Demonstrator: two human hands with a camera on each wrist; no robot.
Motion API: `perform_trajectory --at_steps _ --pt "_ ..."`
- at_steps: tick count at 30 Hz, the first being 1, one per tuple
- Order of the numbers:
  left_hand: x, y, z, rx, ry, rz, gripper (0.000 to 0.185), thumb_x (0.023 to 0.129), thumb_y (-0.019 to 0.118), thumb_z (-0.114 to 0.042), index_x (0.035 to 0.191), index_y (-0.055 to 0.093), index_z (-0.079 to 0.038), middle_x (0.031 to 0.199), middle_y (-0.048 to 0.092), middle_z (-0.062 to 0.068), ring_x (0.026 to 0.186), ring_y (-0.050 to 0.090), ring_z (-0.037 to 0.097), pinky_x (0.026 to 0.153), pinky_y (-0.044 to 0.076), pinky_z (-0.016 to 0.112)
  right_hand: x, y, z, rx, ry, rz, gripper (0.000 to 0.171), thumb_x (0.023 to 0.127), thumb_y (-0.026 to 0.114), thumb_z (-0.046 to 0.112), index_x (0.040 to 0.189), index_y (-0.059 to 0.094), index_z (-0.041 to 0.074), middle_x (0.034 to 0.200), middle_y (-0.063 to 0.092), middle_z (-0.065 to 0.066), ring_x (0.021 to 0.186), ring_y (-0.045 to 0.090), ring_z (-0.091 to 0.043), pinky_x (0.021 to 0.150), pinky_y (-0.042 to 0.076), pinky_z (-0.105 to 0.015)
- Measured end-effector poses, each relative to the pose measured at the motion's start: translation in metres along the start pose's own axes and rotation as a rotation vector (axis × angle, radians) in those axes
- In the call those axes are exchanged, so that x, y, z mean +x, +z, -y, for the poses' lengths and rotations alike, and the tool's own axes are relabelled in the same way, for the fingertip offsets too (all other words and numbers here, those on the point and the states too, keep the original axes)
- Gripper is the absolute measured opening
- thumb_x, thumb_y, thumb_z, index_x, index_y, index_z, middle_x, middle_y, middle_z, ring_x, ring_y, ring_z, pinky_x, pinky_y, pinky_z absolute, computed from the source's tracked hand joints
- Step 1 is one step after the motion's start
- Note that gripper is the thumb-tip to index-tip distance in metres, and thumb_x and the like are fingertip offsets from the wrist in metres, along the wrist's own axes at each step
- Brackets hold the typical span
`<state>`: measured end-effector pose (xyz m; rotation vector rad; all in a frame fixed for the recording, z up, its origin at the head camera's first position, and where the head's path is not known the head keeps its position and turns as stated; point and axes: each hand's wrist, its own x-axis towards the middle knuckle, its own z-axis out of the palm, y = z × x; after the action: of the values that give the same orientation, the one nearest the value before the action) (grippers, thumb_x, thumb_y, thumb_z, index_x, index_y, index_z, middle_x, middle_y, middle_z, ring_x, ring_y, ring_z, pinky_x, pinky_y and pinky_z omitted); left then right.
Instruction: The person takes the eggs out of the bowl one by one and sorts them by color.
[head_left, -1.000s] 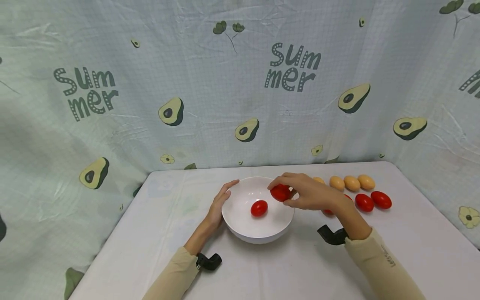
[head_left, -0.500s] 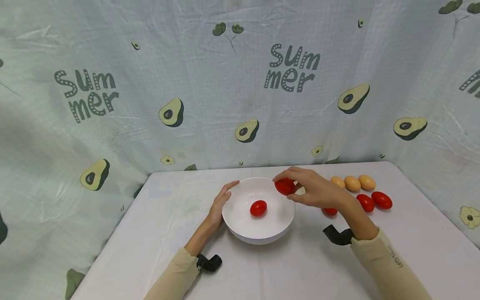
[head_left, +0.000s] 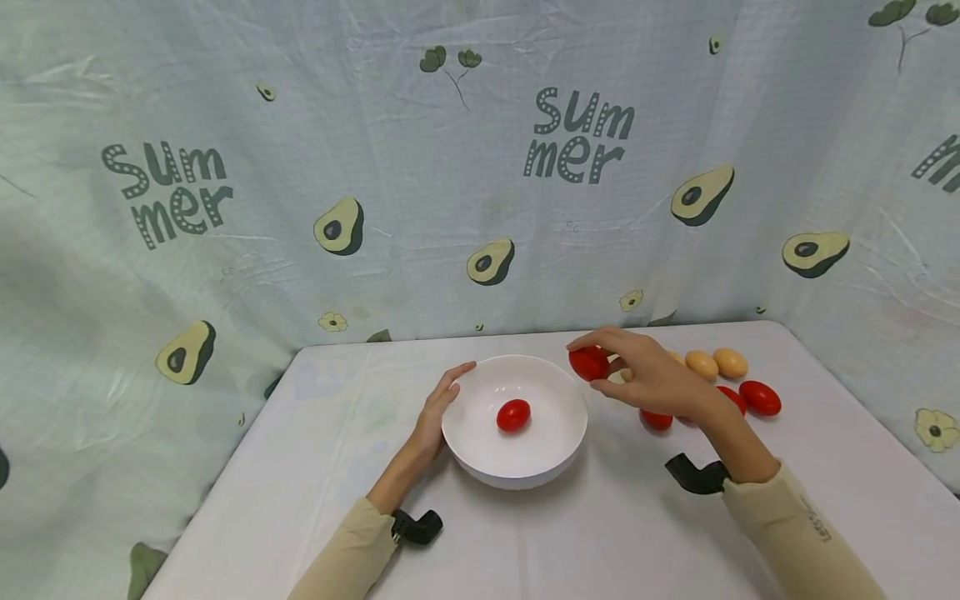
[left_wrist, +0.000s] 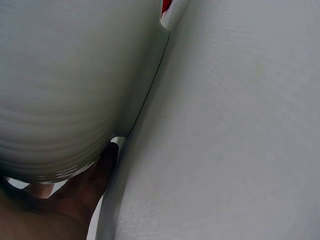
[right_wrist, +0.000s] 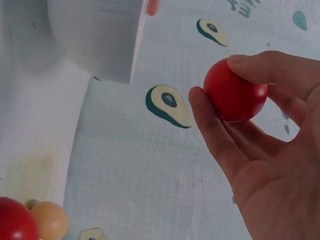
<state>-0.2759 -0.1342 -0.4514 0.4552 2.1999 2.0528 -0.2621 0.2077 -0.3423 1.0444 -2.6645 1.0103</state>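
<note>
In the head view, a white bowl [head_left: 480,454] stands mid-table with one red egg [head_left: 513,416] lying inside. My left hand [head_left: 432,417] holds the bowl at its left side; the left wrist view shows some of its fingers against the bowl's outer wall [left_wrist: 75,90]. My right hand [head_left: 652,371] pinches another red egg [head_left: 588,363] between thumb and fingers, raised just beyond the bowl's right rim. From the right wrist view, this held egg [right_wrist: 232,92] looks smooth and glossy, clear of the bowl.
Right of the bowl, several red eggs [head_left: 761,398] and several yellowish eggs [head_left: 730,362] lie in rows on the white table [head_left: 600,533], some hidden by my right hand. A printed cloth [head_left: 420,167] hangs behind the table. Each wrist wears a black mount [head_left: 418,527].
My right hand, with the red egg, has moved right and a little up, from over the bowl to past its rim. The left hand and bowl have stayed put.
</note>
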Motion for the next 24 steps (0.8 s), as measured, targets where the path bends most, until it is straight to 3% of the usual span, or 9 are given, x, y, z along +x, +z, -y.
perform_trajectory --at_steps 8,16,19,24 --pt "0.000 -0.001 0.001 0.007 0.006 -0.001 0.051 0.111 0.025 -0.029 0.159 0.037 -0.018 0.169 0.030 0.005 0.152 0.037 0.031 0.125 0.030 0.047 -0.010 -0.004 -0.012 -0.007 -0.011 -0.103 0.054 0.088 0.078 0.003 0.138 0.060 0.015 0.137 0.064 -0.007 0.120 0.061 -0.025 0.092 0.062 -0.037" --pt "-0.001 0.000 0.001 0.001 0.014 -0.001 0.051 0.111 0.025 -0.028 0.159 0.037 -0.017 0.170 0.028 0.006 0.154 0.034 0.032 0.127 0.024 0.054 -0.023 -0.013 -0.018 0.036 0.033 -0.206 0.055 0.090 0.078 0.005 0.140 0.058 0.013 0.137 0.063 -0.010 0.120 0.061 -0.028 0.091 0.053 -0.012" --pt "-0.002 0.000 0.000 0.000 0.016 0.001 0.051 0.111 0.025 -0.029 0.159 0.036 -0.017 0.170 0.027 0.006 0.155 0.031 0.032 0.128 0.022 0.055 -0.029 -0.017 -0.023 0.060 0.054 -0.247 0.055 0.091 0.077 0.005 0.142 0.057 0.014 0.138 0.062 -0.011 0.120 0.059 -0.021 0.090 0.049 -0.006" --pt "-0.002 0.000 -0.001 0.002 0.016 0.000 0.052 0.111 0.025 -0.029 0.159 0.036 -0.016 0.170 0.027 0.007 0.156 0.029 0.033 0.129 0.021 0.055 -0.037 -0.019 -0.034 0.050 0.053 -0.315 0.056 0.091 0.075 -0.001 0.143 0.056 0.009 0.136 0.062 -0.013 0.115 0.053 0.006 0.090 0.047 -0.003"
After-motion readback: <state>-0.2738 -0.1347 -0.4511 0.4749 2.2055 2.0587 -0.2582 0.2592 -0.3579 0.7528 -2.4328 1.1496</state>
